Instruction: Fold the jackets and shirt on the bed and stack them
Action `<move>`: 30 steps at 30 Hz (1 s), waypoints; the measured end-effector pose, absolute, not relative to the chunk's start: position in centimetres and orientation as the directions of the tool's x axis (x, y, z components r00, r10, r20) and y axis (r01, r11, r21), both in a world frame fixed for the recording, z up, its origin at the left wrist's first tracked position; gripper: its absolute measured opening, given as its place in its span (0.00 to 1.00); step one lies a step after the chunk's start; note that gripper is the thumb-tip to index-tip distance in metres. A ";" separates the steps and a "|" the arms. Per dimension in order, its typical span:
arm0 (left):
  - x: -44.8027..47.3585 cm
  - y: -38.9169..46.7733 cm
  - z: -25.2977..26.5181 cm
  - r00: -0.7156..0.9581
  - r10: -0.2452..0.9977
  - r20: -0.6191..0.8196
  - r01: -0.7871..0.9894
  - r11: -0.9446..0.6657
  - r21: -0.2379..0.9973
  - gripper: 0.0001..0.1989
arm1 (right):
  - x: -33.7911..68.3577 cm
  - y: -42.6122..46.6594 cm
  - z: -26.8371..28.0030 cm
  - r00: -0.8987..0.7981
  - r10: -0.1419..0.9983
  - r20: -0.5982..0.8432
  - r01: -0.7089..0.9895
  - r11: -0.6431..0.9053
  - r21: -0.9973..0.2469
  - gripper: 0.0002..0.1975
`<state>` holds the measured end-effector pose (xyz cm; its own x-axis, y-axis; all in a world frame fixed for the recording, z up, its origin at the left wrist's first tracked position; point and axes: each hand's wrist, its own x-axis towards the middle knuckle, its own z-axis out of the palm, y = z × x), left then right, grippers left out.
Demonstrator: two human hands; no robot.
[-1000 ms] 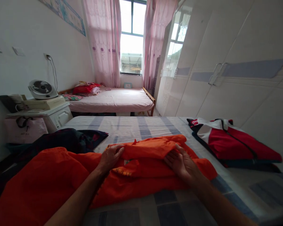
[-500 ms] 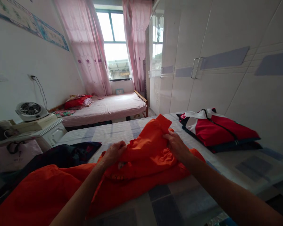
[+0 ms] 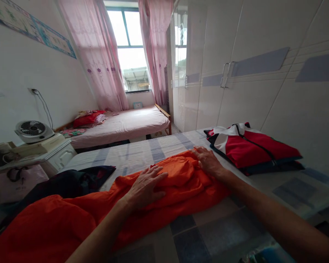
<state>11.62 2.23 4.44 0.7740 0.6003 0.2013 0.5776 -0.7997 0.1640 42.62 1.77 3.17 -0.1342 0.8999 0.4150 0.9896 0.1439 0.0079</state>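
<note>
An orange garment (image 3: pixel 178 171) lies rumpled across the near bed (image 3: pixel 189 241), its kind hard to make out, with more of its cloth spreading to the lower left. My left hand (image 3: pixel 148 184) rests on the middle of it, fingers spread and palm down. Over its far right part lies my right hand (image 3: pixel 208 160), flat with fingers stretched out. Neither hand grips the cloth. To the right sits a folded red, white and black zip jacket (image 3: pixel 252 146) on top of other dark folded clothes.
A dark garment (image 3: pixel 71 182) lies left of the orange one. Beyond stand a bedside cabinet (image 3: pixel 60 155) with a small fan (image 3: pixel 34 129) on it, and a second bed (image 3: pixel 126 124) under the window. A white wardrobe (image 3: pixel 244 102) lines the right side.
The raised fold of the orange garment has come down and lies flat. Both hands have let go of the cloth and opened, the left one moving right and nearer.
</note>
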 end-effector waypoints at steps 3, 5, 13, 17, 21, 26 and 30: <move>12.1 1.9 3.6 0.752 0.629 0.196 0.618 -0.777 0.121 0.25 | 43.1 3.7 2.0 -0.148 0.941 0.305 0.989 0.142 0.044 0.22; 12.4 2.0 3.2 0.722 0.660 0.208 0.653 -0.749 0.112 0.21 | 43.1 4.2 1.6 -0.166 0.952 0.259 0.986 0.161 0.038 0.14; 7.6 -1.7 3.5 0.515 0.784 0.345 0.789 -0.592 0.166 0.20 | 43.3 3.5 4.6 -0.202 0.893 0.403 0.977 0.215 0.013 0.15; 0.2 -7.2 4.8 0.056 0.766 0.640 0.960 -0.218 0.177 0.22 | 39.4 1.7 6.4 -0.256 0.811 0.526 0.924 0.365 -0.113 0.21; -7.4 -11.0 5.0 -0.377 0.623 0.685 0.926 0.255 0.278 0.31 | 34.1 0.1 5.0 -0.373 0.795 0.479 0.878 0.470 -0.096 0.23; -12.4 -11.4 3.1 -0.632 0.759 0.158 0.695 0.464 0.550 0.40 | 31.9 0.1 -0.4 -0.453 0.842 0.293 0.865 0.494 -0.084 0.24; -12.5 -10.6 1.8 -0.651 0.757 0.065 0.595 0.455 0.663 0.34 | 32.1 0.4 -2.1 -0.457 0.851 0.259 0.869 0.489 -0.076 0.25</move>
<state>-12.53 -10.64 1.82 -0.6507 0.7566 0.0650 0.5950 0.4548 0.6627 32.12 0.37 -2.09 -0.4567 0.8510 0.2593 0.8687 0.4894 -0.0762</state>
